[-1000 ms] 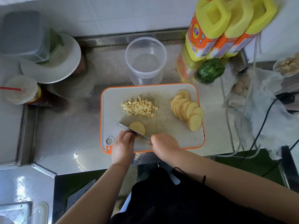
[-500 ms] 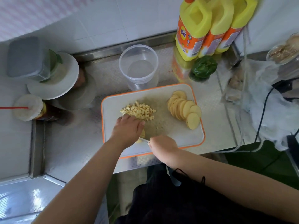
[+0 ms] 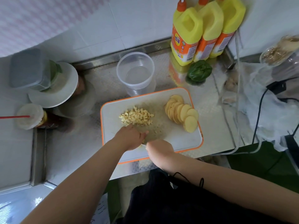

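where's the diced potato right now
In the head view the diced potato lies on the left half of the board, just beyond the left hand, with the slices to its right and the clear tub behind it.

The left hand (image 3: 129, 138) has slid up the cutting board (image 3: 178, 143) and now sits over the potato slice (image 3: 143, 140) (just a tiny bit peeks out), right by the little cubes (image 3: 135, 118). The knife (image 3: 144, 144) is nearly hidden.
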A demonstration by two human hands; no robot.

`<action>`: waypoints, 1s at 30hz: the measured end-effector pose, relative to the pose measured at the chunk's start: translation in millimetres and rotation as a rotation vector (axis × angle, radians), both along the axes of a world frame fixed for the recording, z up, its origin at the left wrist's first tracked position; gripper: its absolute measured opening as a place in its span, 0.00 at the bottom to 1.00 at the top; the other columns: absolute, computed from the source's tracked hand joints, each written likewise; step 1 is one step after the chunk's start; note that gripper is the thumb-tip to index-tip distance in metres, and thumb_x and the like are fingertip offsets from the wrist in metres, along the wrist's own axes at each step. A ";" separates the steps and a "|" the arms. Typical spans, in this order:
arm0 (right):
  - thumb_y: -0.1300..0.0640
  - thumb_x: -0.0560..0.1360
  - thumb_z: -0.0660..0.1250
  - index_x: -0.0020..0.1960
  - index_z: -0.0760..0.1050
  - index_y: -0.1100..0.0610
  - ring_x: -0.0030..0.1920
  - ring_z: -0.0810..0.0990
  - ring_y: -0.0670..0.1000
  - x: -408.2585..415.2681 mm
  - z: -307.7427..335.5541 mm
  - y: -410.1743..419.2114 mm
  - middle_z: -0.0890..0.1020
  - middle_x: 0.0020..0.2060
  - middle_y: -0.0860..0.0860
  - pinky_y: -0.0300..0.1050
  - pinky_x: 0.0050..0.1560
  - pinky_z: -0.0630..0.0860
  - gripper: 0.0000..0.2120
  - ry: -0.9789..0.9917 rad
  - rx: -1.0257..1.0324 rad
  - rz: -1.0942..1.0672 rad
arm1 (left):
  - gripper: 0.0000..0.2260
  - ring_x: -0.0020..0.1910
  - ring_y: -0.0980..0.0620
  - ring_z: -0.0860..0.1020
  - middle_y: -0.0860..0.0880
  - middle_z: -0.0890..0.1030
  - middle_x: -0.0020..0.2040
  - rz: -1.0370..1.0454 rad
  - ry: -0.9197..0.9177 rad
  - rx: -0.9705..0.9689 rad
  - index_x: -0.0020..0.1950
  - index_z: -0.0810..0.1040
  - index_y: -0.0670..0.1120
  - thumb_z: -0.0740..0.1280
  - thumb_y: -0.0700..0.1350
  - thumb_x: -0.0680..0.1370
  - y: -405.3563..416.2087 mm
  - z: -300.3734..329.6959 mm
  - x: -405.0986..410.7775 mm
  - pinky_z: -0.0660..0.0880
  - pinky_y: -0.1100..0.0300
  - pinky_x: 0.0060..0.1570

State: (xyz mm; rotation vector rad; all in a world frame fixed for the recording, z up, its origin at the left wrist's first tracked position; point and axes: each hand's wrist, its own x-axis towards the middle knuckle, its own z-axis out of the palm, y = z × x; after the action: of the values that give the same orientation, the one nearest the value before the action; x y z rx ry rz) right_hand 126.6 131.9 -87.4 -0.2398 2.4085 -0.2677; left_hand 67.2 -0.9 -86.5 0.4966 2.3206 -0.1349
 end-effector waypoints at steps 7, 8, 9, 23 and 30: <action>0.66 0.77 0.61 0.57 0.77 0.58 0.51 0.78 0.56 -9.9 6.8 -4.5 0.80 0.50 0.53 0.45 0.42 0.69 0.11 -0.017 0.050 0.023 | 0.27 0.60 0.43 0.72 0.44 0.79 0.48 0.090 0.085 0.157 0.53 0.79 0.44 0.44 0.57 0.85 0.0 10.8 -5.9 0.67 0.51 0.58; 0.65 0.77 0.61 0.56 0.77 0.58 0.47 0.78 0.55 -10.8 7.0 -3.4 0.79 0.46 0.53 0.43 0.39 0.69 0.10 0.002 0.041 0.033 | 0.24 0.55 0.43 0.73 0.46 0.78 0.45 0.173 0.194 0.291 0.50 0.79 0.43 0.48 0.55 0.85 -6.1 13.8 -6.5 0.68 0.51 0.54; 0.64 0.78 0.61 0.55 0.77 0.58 0.41 0.77 0.54 -11.4 7.0 -2.2 0.78 0.41 0.52 0.42 0.35 0.67 0.09 0.023 0.027 0.043 | 0.20 0.51 0.43 0.74 0.46 0.76 0.43 0.269 0.367 0.456 0.48 0.78 0.42 0.52 0.53 0.84 -14.3 15.1 -5.3 0.68 0.52 0.50; 0.47 0.82 0.53 0.44 0.68 0.54 0.28 0.65 0.49 -16.3 25.4 9.3 0.65 0.29 0.48 0.43 0.25 0.56 0.14 0.146 -0.107 0.034 | 0.10 0.41 0.46 0.79 0.49 0.80 0.45 0.425 0.731 0.670 0.47 0.81 0.46 0.63 0.49 0.78 -50.4 -72.9 98.9 0.75 0.56 0.37; 0.47 0.82 0.54 0.45 0.68 0.53 0.28 0.64 0.50 -6.2 19.1 9.8 0.64 0.29 0.47 0.43 0.26 0.56 0.13 0.108 -0.082 0.045 | 0.09 0.38 0.45 0.78 0.49 0.79 0.43 0.334 0.793 0.639 0.44 0.82 0.44 0.64 0.47 0.78 -47.6 -76.9 94.7 0.72 0.56 0.31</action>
State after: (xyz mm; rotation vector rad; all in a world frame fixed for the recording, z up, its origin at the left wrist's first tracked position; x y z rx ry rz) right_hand 120.4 141.7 -68.3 -0.3537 2.4984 -0.3412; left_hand 161.9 -48.5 -163.4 0.3821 3.1843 0.7133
